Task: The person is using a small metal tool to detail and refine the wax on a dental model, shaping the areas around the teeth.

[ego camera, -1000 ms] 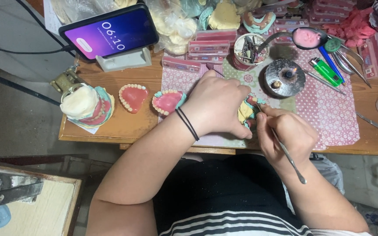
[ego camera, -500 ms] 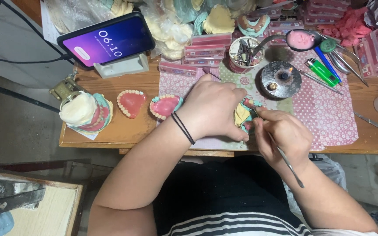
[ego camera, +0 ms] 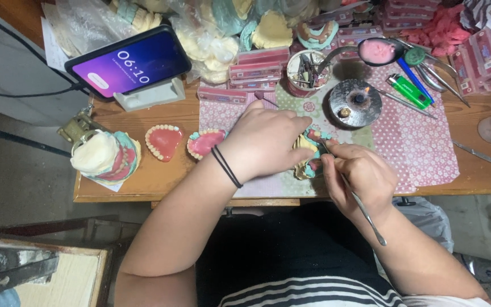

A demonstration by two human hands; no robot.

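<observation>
Little has shifted since a moment ago — my hands are staying over the dental model [ego camera: 308, 156] on the patterned mat [ego camera: 421, 148]. My left hand [ego camera: 268, 142] is clasping the model; my right hand [ego camera: 362, 176] is pinching a thin metal tool [ego camera: 365, 210] against it. A small burner [ego camera: 354, 102] is sitting just beyond — a pink denture [ego camera: 164, 141] is lying leftward.

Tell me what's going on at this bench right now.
A person sits at a wooden workbench working on a dental model. The left hand grips the model over a patterned mat, while the right hand holds a thin metal tool with its tip at the model's teeth. Two pink denture pieces lie to the left, a small lit burner sits just behind, and a phone leans on a stand.
</observation>
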